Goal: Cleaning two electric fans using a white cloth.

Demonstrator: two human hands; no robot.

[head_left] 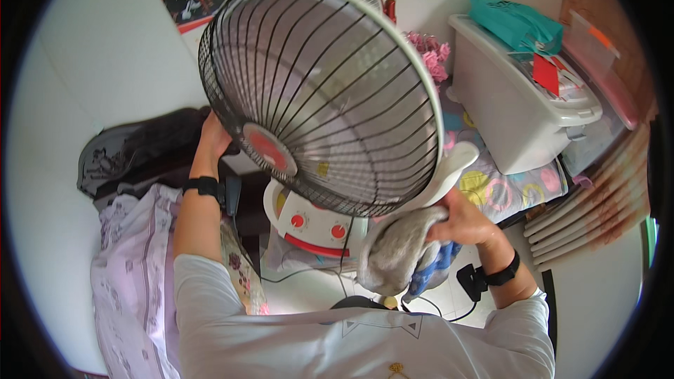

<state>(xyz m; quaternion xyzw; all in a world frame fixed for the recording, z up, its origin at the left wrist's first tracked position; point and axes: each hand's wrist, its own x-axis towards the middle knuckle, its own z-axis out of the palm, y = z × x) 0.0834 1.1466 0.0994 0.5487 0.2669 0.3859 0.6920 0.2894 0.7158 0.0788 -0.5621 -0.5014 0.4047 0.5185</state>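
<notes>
A large electric fan head (pixel 337 100), tilted upward, has a dark wire front grille, a white rim and a red centre badge (pixel 269 150). My left hand (pixel 214 134) is at the grille's lower left edge; its fingers are hidden behind the wires. In my right hand (pixel 463 221) is a fuzzy grey cloth (pixel 397 258) with a blue part, bunched up just below the fan's lower right rim. A pale curved piece (pixel 453 168) juts from that rim above the hand. Under the head, the fan's white base (pixel 315 226) shows two red knobs and a red strip.
To the right, a grey lidded storage box (pixel 511 95) carries a teal bag (pixel 516 23) and stands on a patterned cloth (pixel 500 189). Pink artificial flowers (pixel 432 58) are behind the fan. A dark cable (pixel 345 245) hangs before the base. Lilac fabric (pixel 131 273) lies at left.
</notes>
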